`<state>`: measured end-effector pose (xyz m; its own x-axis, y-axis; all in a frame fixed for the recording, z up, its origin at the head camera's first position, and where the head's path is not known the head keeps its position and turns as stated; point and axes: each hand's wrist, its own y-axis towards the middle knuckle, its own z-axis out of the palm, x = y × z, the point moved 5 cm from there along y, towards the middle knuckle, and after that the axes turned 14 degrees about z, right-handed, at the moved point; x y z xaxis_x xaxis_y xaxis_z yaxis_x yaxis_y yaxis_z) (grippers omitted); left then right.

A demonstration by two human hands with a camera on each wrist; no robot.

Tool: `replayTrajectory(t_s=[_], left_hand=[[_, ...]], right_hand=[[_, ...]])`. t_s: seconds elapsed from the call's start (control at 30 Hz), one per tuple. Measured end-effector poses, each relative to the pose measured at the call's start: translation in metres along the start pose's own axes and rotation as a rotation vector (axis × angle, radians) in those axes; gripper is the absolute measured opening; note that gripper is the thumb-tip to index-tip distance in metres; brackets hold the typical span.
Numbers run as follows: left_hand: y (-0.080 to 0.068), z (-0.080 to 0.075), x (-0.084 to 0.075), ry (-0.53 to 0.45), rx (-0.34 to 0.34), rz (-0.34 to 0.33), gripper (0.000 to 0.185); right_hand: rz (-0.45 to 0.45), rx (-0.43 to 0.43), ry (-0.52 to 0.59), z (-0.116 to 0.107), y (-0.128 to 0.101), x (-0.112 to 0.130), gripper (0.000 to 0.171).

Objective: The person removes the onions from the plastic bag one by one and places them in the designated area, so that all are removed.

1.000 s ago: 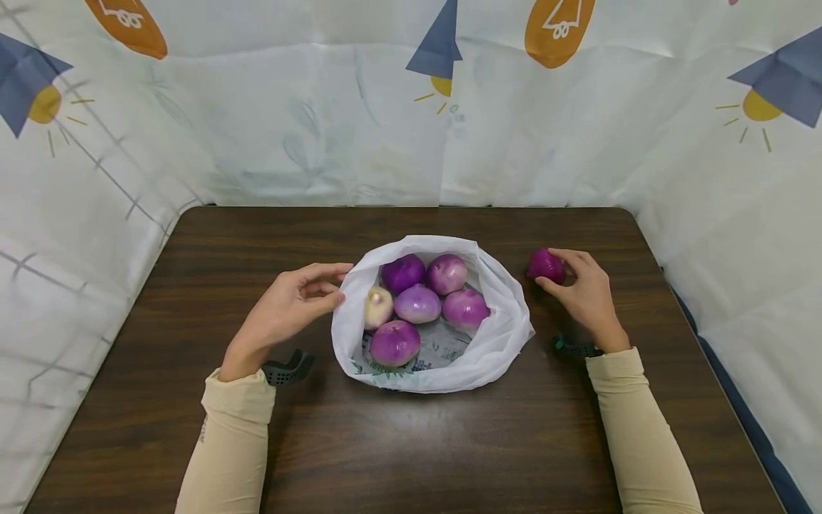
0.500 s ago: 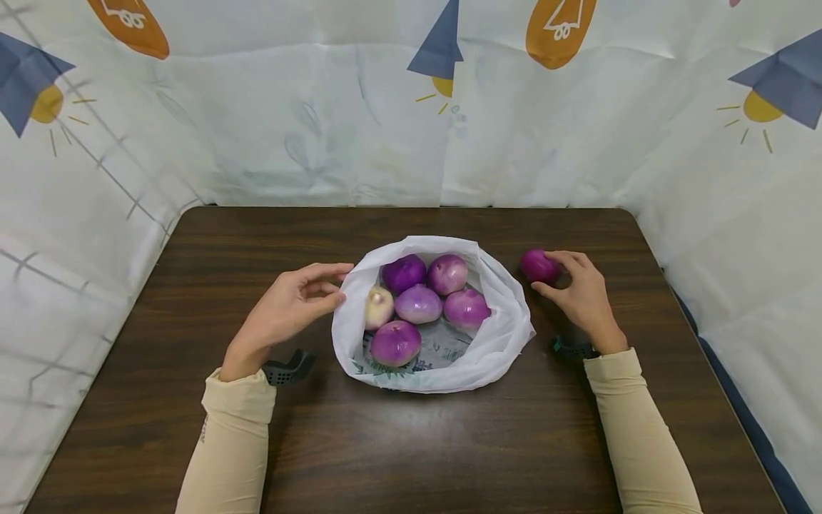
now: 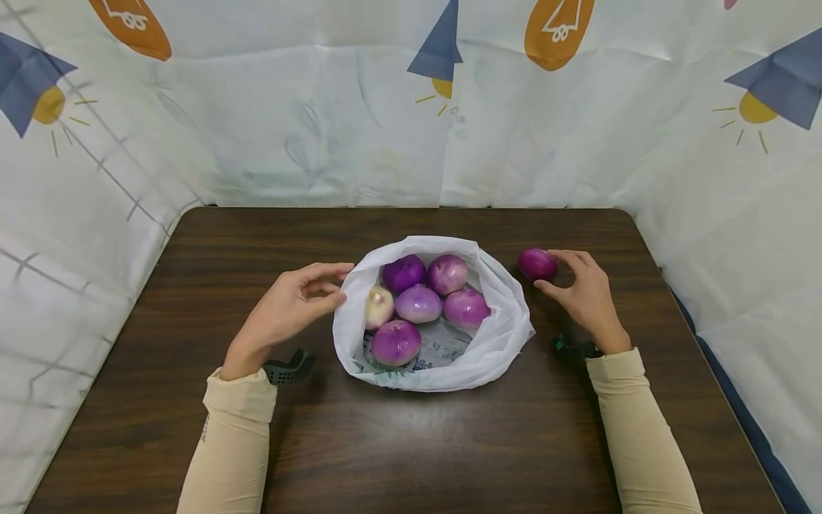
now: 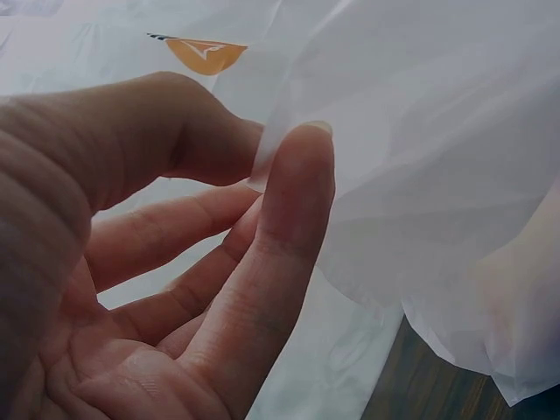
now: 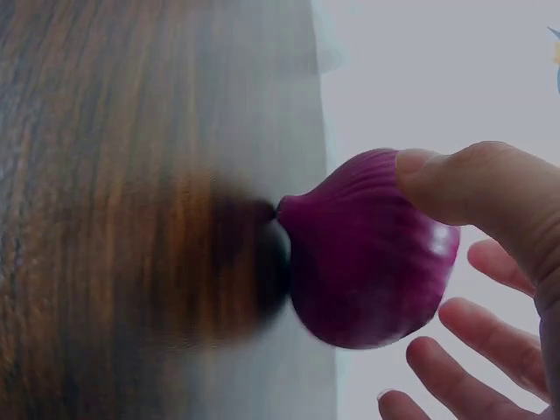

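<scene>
A white plastic bag (image 3: 502, 334) lies open on the dark wooden table (image 3: 411, 442), with several purple onions (image 3: 417, 303) and one pale onion (image 3: 378, 305) inside. My left hand (image 3: 340, 283) pinches the bag's left rim; the left wrist view shows thumb and forefinger (image 4: 293, 201) closed on the thin white bag (image 4: 420, 157). A loose red onion (image 3: 537, 263) rests on the table just right of the bag. My right hand (image 3: 551, 271) sits beside it with one fingertip (image 5: 472, 188) against the red onion (image 5: 367, 254) and the other fingers spread loosely clear of it.
A printed white cloth backdrop (image 3: 321, 128) walls in the table at the back and both sides. Black wrist mounts (image 3: 287, 368) sit under both wrists. Bare tabletop lies in front of the bag and behind it.
The red onion has shifted a little left toward the bag, and my right hand's grip on it has loosened to a fingertip touch. The left hand and bag have stayed put.
</scene>
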<state>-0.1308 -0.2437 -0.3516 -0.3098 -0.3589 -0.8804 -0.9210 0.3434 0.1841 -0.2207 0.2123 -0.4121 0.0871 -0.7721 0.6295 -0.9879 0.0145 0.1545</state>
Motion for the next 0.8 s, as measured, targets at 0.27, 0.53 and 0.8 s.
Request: replayTrajectory(t_s=[0.27, 0.53, 0.8], left_hand=[[0.002, -0.003, -0.001, 0.014, 0.006, 0.006, 0.046], [0.0, -0.004, 0.002, -0.006, 0.012, -0.006, 0.046], [0.001, -0.004, 0.003, -0.039, 0.011, 0.005, 0.046]], right_hand=[[-0.023, -0.05, 0.007, -0.009, -0.004, 0.016, 0.056], [-0.112, -0.062, -0.009, -0.021, -0.01, 0.048, 0.058], [-0.213, -0.021, -0.019, -0.021, -0.017, 0.081, 0.062]])
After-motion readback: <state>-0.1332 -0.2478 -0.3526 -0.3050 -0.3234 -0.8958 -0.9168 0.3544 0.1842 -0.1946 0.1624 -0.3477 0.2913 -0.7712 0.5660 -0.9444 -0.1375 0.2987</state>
